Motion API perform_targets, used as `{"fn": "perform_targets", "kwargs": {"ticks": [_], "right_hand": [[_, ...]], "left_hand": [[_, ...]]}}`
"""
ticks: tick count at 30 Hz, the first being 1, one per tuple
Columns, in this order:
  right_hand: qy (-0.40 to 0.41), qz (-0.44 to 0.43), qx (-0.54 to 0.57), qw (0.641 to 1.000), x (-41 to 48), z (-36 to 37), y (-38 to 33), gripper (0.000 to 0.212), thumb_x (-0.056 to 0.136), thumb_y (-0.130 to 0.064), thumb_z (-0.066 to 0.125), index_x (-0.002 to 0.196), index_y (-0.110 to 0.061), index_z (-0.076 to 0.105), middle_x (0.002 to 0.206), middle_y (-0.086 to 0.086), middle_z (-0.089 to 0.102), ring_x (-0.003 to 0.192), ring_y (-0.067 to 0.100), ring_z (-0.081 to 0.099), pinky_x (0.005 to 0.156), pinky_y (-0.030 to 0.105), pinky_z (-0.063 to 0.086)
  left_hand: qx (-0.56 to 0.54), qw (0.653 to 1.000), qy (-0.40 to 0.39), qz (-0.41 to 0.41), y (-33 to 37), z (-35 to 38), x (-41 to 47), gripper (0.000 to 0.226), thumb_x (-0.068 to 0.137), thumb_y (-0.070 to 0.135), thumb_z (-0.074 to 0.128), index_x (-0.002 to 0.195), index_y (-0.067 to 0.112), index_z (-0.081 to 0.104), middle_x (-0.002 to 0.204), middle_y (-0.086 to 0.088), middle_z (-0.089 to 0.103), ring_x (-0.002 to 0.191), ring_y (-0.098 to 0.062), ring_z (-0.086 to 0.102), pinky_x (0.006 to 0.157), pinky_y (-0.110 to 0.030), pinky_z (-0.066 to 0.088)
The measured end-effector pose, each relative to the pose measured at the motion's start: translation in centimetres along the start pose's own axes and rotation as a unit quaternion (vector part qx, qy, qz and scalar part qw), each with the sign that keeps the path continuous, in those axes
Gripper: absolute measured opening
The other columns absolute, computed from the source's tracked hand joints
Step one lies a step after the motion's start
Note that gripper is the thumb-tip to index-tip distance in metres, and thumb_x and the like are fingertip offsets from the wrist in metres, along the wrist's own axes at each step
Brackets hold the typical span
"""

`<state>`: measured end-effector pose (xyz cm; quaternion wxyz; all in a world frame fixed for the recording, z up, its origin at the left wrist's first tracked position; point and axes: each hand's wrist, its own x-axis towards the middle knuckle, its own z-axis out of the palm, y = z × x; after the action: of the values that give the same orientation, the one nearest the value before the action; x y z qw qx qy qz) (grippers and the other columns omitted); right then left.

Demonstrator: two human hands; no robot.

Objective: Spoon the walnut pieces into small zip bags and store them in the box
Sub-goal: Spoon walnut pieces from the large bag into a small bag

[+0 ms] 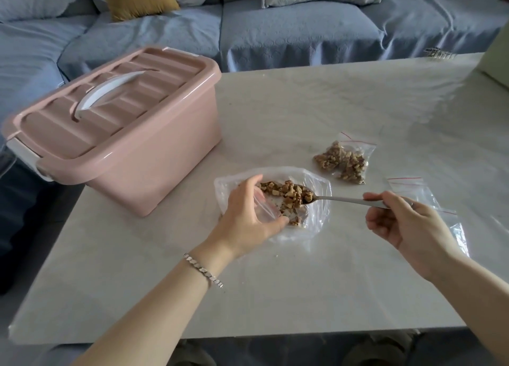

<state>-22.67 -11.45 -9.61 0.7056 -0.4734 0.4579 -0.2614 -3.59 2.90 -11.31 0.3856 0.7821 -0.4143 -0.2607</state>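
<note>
Loose walnut pieces (pixel 286 193) lie in a clear plastic bag (pixel 316 222) spread on the table. My left hand (pixel 248 217) holds a small clear zip bag (pixel 263 204) over it, fingers curled round the bag. My right hand (pixel 405 222) pinches the handle of a metal spoon (pixel 338 199); its bowl, loaded with walnut bits, sits among the pieces. Two filled zip bags (pixel 344 160) lie behind. Empty zip bags (pixel 424 194) lie under my right hand. The pink box (pixel 118 128) stands at left with its lid shut.
The pale table (pixel 303 106) reaches a blue sofa (pixel 275 32) at the back. A green object (pixel 495 59) stands at the far right edge. The box has a white handle (pixel 110 90) on its lid and white latches.
</note>
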Motion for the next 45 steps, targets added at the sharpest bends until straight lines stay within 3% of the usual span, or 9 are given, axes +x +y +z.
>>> {"fn": "perform_targets", "kwargs": {"ticks": [6,11,14,19,28,32,36,40,45], "right_hand": [[-0.008,-0.001,0.017,1.000,-0.2,0.4,-0.7,0.028,0.097,-0.014,0.039,0.085,-0.005,0.063,0.047,0.000,0.056,0.043,0.010,0.052,0.043,0.014,0.044],[-0.013,-0.018,0.032,0.999,-0.4,0.6,-2.2,0.029,0.097,-0.016,0.039,0.082,-0.006,0.063,0.046,-0.001,0.055,0.043,0.009,0.052,0.046,0.014,0.046],[-0.017,-0.032,0.027,0.999,-0.6,1.0,-3.1,0.030,0.097,-0.016,0.039,0.082,-0.006,0.063,0.046,0.001,0.056,0.043,0.009,0.052,0.045,0.014,0.046],[-0.014,-0.049,-0.010,0.999,-1.2,1.6,-3.2,0.030,0.097,-0.016,0.039,0.081,-0.008,0.063,0.048,0.000,0.058,0.044,0.009,0.055,0.051,0.016,0.048],[-0.005,-0.126,-0.130,0.983,-2.3,2.1,-3.0,0.029,0.097,-0.014,0.040,0.082,-0.010,0.065,0.051,0.002,0.063,0.048,0.014,0.054,0.048,0.016,0.042],[-0.026,-0.169,-0.172,0.970,-2.1,2.0,-3.4,0.030,0.097,-0.011,0.040,0.080,-0.008,0.064,0.050,0.004,0.062,0.045,0.015,0.051,0.045,0.016,0.039],[-0.044,-0.184,-0.202,0.961,-1.6,1.9,-4.1,0.033,0.096,-0.010,0.039,0.075,-0.008,0.064,0.048,0.004,0.060,0.042,0.014,0.048,0.043,0.014,0.038],[-0.065,-0.196,-0.234,0.950,-1.0,2.2,-4.6,0.034,0.096,-0.011,0.039,0.073,-0.010,0.064,0.048,0.004,0.059,0.044,0.016,0.047,0.045,0.015,0.039],[-0.125,-0.274,-0.342,0.890,-1.2,4.1,-5.8,0.033,0.096,-0.017,0.041,0.072,-0.019,0.064,0.050,-0.003,0.061,0.044,0.009,0.043,0.050,0.016,0.038]], "left_hand": [[0.025,0.998,0.045,0.025,0.0,-0.8,-0.4,0.089,0.069,0.041,0.076,0.141,0.023,0.027,0.117,0.015,0.054,0.110,-0.001,0.046,0.077,0.006,0.027],[0.034,0.998,0.037,0.030,0.8,-1.1,-0.1,0.092,0.070,0.043,0.076,0.143,0.028,0.022,0.127,0.007,0.054,0.118,-0.008,0.048,0.088,-0.015,0.034],[0.024,0.999,0.020,0.023,1.5,-0.7,0.6,0.096,0.068,0.043,0.077,0.143,0.029,0.019,0.117,0.009,0.056,0.109,-0.009,0.053,0.095,-0.028,0.042],[0.020,0.999,0.025,0.013,2.2,-0.2,1.3,0.093,0.071,0.042,0.075,0.143,0.030,0.017,0.105,0.010,0.057,0.088,0.003,0.052,0.074,-0.010,0.038],[0.005,0.999,0.031,-0.013,1.9,0.3,1.6,0.093,0.070,0.043,0.076,0.142,0.028,0.018,0.104,0.002,0.056,0.097,-0.011,0.053,0.082,-0.020,0.036],[0.006,1.000,0.020,-0.005,1.9,0.0,1.5,0.091,0.071,0.039,0.077,0.142,0.029,0.020,0.103,0.009,0.048,0.097,-0.011,0.053,0.075,-0.015,0.039],[0.028,0.999,-0.012,0.012,1.7,-0.3,1.5,0.094,0.071,0.036,0.077,0.143,0.030,0.018,0.114,0.005,0.045,0.103,-0.012,0.051,0.086,-0.020,0.037],[0.044,0.998,-0.024,0.027,1.8,-0.2,1.4,0.093,0.071,0.031,0.078,0.143,0.028,0.019,0.112,0.007,0.042,0.099,-0.006,0.047,0.083,-0.011,0.032],[0.077,0.996,-0.017,0.048,1.3,0.3,1.6,0.093,0.070,0.030,0.080,0.143,0.025,0.023,0.124,0.000,0.053,0.107,-0.010,0.053,0.087,-0.009,0.031]]}}
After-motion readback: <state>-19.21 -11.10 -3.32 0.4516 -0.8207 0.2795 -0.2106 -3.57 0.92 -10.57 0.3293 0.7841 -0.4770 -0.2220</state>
